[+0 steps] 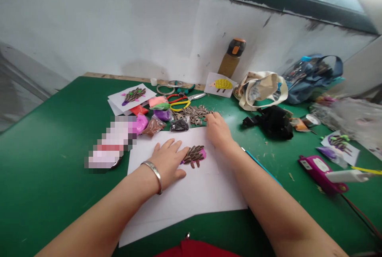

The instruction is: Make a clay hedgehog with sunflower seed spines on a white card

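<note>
White paper (pixel 182 205) lies on a green surface (pixel 53 149) before a person in a red garment (pixel 197 250), both bare arms stretched out across the work. On the sheet sits a small figure (pixel 193 154) built of overlapping dark seeds, with brown legs below, a pink patch at one end and a touch of purple at the other. The left hand (pixel 168 159), a silver bracelet (pixel 154 174) at its wrist, rests flat and released on the sheet, fingers spread and partly covering the figure's purple end. Beyond the top edge, the right hand (pixel 219 129) dips with bent fingers to the near side of a loose pile of striped seeds (pixel 195 114); whether it has grasped one cannot be told from here.

Beside the pile lie bagged packets, among them black (pixel 180 124), brown (pixel 153 125) and purple (pixel 162 115), with yellow-handled scissors (pixel 180 106) just behind. Farther back, a seed-covered card (pixel 133 96) lies at one side, while a card with a yellow animal (pixel 222 85) leans against a bottle (pixel 230 60) by the wall (pixel 98 22). A cream bag (pixel 244 94) and a magenta device (pixel 320 173) occupy the right.
</note>
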`<action>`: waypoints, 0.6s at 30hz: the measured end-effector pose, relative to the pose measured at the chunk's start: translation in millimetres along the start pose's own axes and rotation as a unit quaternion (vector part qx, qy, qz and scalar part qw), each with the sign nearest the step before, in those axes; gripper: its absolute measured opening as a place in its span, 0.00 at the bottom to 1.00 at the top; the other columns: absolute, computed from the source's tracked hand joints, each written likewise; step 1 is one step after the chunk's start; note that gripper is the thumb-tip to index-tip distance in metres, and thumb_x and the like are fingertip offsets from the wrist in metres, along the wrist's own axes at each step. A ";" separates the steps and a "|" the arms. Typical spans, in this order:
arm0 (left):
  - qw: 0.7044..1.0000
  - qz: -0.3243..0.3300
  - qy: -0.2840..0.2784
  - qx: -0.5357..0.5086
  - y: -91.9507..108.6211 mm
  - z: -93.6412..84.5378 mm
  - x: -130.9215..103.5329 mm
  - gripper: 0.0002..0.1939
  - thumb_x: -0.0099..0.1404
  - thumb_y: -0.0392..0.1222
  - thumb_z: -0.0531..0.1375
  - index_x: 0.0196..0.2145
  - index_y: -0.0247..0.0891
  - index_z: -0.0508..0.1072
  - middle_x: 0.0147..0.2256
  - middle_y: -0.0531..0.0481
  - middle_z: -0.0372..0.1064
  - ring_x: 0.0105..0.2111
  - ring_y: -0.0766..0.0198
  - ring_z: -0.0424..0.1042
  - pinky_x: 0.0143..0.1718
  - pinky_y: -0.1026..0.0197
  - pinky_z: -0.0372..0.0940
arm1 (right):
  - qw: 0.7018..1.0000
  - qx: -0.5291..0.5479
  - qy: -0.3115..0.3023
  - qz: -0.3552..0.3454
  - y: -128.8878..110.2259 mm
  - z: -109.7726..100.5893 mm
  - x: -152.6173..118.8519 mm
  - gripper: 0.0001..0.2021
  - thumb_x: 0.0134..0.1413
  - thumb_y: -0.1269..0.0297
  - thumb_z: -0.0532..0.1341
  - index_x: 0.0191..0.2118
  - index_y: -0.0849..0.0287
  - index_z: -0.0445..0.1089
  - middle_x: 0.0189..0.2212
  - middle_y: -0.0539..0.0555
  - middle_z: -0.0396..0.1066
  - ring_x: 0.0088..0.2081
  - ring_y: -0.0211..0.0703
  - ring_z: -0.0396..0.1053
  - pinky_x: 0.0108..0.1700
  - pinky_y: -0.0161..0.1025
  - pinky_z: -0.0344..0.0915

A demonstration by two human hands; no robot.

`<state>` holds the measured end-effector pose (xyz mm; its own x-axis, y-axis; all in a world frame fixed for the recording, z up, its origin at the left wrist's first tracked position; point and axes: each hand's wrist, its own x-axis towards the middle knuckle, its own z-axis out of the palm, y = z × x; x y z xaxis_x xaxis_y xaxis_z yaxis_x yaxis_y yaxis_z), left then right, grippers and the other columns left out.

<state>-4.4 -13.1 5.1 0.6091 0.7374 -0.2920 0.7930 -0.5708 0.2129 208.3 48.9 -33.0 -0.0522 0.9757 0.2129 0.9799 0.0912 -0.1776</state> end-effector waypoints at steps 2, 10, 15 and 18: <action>1.000 -0.001 -0.003 0.000 0.1 0.2 0.3 0.31 0.56 0.47 0.60 0.57 0.43 0.61 0.58 0.41 0.56 0.59 0.41 0.51 0.51 0.39 0.57 | 0.998 0.053 0.023 0.020 1.7 -11.7 -12.5 0.12 0.58 0.75 0.47 0.40 0.59 0.66 0.39 0.59 0.67 0.41 0.47 0.64 0.41 0.39 0.58; 1.000 -0.001 0.013 0.009 -2.2 10.7 1.7 0.35 0.56 0.49 0.60 0.60 0.46 0.56 0.61 0.42 0.52 0.60 0.42 0.48 0.53 0.40 0.55 | 0.933 0.340 -0.095 0.076 0.2 -32.2 -77.0 0.05 0.54 0.63 0.55 0.34 0.54 0.67 0.25 0.46 0.69 0.27 0.37 0.64 0.31 0.34 0.58; 1.000 0.001 0.013 0.008 -3.0 9.3 1.9 0.36 0.55 0.49 0.60 0.60 0.46 0.57 0.61 0.42 0.53 0.60 0.43 0.49 0.53 0.40 0.56 | 0.914 0.377 -0.125 0.081 -8.2 -28.9 -80.8 0.07 0.53 0.64 0.56 0.31 0.55 0.70 0.24 0.46 0.68 0.26 0.36 0.62 0.29 0.33 0.57; 1.000 0.004 0.014 0.007 -2.8 7.9 1.7 0.35 0.55 0.49 0.61 0.59 0.45 0.58 0.60 0.41 0.53 0.60 0.42 0.49 0.53 0.39 0.56 | 0.920 0.362 -0.123 0.082 -9.8 -29.3 -78.9 0.07 0.52 0.65 0.56 0.33 0.55 0.71 0.24 0.46 0.70 0.27 0.36 0.63 0.30 0.33 0.57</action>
<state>-5.7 -13.1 -3.4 0.6154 0.7425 -0.2645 0.7882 -0.5815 0.2016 208.5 -34.8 -19.9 -0.0437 0.9957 -0.0819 0.5971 -0.0397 -0.8012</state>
